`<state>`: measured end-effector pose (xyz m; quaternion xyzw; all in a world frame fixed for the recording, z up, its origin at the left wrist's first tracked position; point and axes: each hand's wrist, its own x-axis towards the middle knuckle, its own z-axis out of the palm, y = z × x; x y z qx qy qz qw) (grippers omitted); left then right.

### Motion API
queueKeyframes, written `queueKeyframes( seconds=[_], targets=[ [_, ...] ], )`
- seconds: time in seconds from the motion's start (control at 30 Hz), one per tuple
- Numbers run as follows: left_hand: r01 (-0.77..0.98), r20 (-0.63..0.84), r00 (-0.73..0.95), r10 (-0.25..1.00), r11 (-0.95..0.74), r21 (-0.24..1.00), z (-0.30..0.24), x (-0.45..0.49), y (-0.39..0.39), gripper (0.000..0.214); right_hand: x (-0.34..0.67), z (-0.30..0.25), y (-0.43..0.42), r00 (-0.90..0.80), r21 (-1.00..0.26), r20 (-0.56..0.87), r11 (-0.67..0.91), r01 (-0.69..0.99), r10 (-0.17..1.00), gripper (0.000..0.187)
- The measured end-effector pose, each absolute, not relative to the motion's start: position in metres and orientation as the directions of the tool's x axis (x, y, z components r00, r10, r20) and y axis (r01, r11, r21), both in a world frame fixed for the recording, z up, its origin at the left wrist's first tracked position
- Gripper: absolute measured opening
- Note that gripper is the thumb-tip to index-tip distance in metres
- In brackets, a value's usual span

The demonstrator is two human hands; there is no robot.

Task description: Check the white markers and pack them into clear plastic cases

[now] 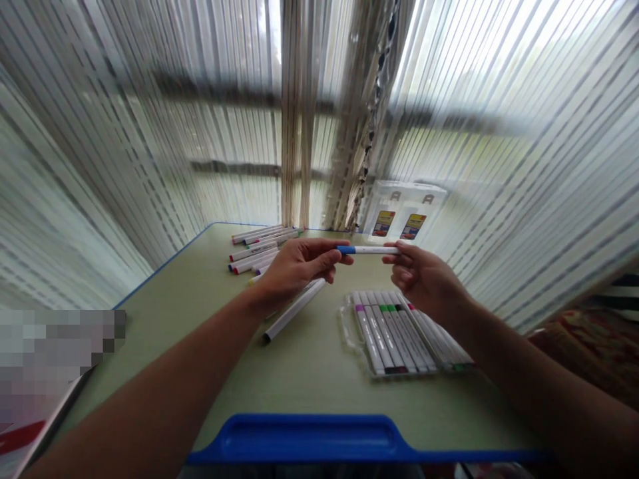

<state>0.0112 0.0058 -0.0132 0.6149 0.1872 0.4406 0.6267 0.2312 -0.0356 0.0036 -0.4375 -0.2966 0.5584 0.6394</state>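
Observation:
Both hands hold one white marker point(369, 251) with a blue end, level above the table. The fingers of my left hand point(304, 263) pinch its blue end, and those of my right hand point(419, 269) grip the opposite white end. Under the right hand lies a clear case point(352, 332) with a row of white markers point(394, 332) banded in purple, green and black; the right wrist hides part of it. Below my left hand a loose white marker point(294, 313) with a dark tip lies slantwise. Farther back is a pile of several markers point(254, 253), partly behind that hand.
The pale green table point(299, 386) has a blue edge and a blue front tray point(309, 436). A clear case lid point(404, 199) with two labels stands upright at the back. String curtains point(239, 120) hang behind the table. A patterned cloth point(584, 352) is at the right.

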Motion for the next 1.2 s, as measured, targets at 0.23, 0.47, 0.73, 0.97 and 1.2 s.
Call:
queueKeyframes(
  seconds=[0.23, 0.47, 0.73, 0.97, 1.2],
  targets=[
    [-0.306, 0.239, 0.501, 0.832, -0.088, 0.948, -0.012, 0.011, 0.006, 0.027, 0.234, -0.006, -0.035, 0.174, -0.918, -0.015, 0.056, -0.394, 0.985, 0.013],
    [-0.237, 0.202, 0.426, 0.882, -0.107, 0.966, -0.015, 0.012, 0.009, 0.024, 0.233, -0.010, -0.036, 0.151, -0.945, 0.067, 0.111, -0.309, 0.986, 0.011],
    [-0.119, 0.198, 0.420, 0.886, -0.162, 0.979, -0.018, 0.014, 0.011, 0.025, 0.233, -0.013, -0.036, 0.090, -0.958, 0.140, 0.158, -0.238, 0.986, 0.021],
    [-0.044, 0.197, 0.416, 0.888, -0.197, 0.979, -0.015, 0.014, 0.010, 0.029, 0.232, -0.016, -0.038, 0.054, -0.970, 0.216, 0.220, -0.102, 0.975, 0.024],
    [-0.025, 0.178, 0.443, 0.879, -0.186, 0.982, -0.015, 0.016, 0.006, 0.030, 0.232, -0.019, -0.041, 0.031, -0.950, 0.311, 0.309, 0.050, 0.950, 0.026]
  ],
)
